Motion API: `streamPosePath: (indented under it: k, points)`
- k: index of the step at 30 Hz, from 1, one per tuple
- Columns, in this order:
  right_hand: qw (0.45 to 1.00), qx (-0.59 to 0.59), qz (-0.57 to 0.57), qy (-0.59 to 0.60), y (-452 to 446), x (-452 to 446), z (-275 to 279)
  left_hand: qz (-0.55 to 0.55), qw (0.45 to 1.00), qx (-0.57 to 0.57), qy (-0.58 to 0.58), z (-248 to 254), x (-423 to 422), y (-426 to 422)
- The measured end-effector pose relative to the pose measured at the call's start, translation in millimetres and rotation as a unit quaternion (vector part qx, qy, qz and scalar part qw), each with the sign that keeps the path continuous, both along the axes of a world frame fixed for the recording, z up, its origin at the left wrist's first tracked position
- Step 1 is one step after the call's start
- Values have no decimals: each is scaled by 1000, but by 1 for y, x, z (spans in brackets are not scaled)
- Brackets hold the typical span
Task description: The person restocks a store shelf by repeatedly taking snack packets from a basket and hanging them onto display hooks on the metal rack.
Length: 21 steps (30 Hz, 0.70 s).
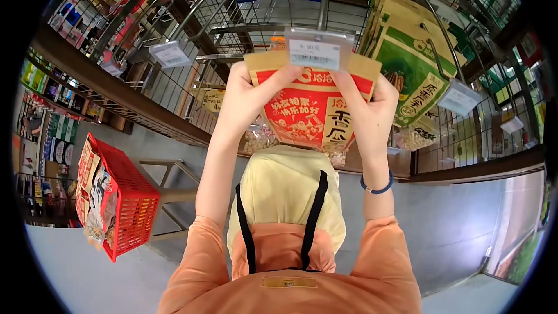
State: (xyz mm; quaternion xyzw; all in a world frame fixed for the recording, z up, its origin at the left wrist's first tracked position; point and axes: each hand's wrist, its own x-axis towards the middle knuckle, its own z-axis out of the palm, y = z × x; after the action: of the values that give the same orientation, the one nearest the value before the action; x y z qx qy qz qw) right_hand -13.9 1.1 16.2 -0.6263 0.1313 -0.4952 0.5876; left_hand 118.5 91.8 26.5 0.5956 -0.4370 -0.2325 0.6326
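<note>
Both hands are on a red and tan snack bag with Chinese print (293, 113) at the wire rack. My left hand (247, 96) grips its upper left corner, thumb across the front and fingers behind. On the upper right side, my right hand (372, 107) pinches the bag the same way. A clear price tag holder (315, 51) hangs in front of the bag's top edge, right by both thumb tips. The bag's back and most of the fingers behind it are hidden.
Green and tan bags (415, 75) hang on the rack to the right, with another price tag (460, 97) before them. At left, a red basket (136, 212) holding several packs sits on a stool (177, 196). A brown shelf edge (125, 104) runs along the left.
</note>
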Motion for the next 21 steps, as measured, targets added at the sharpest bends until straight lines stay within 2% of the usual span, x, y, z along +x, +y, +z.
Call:
streamPosePath:
  k: [6,12,14,16,21]
  points:
    - [999,-25,-24,3,1,9,-1,18,998,-43,52,1,-2,0]
    - [998,-47,-43,3,1,7,4,33,997,-76,-1,5,-2,-5]
    - [998,-52,-46,-5,-1,7,7,19,995,-98,-17,5,1,-8]
    - [997,-53,-47,2,-1,5,10,10,997,-71,-8,3,5,-9]
    - [998,-38,-48,6,-4,7,12,-37,994,-98,37,7,7,-12]
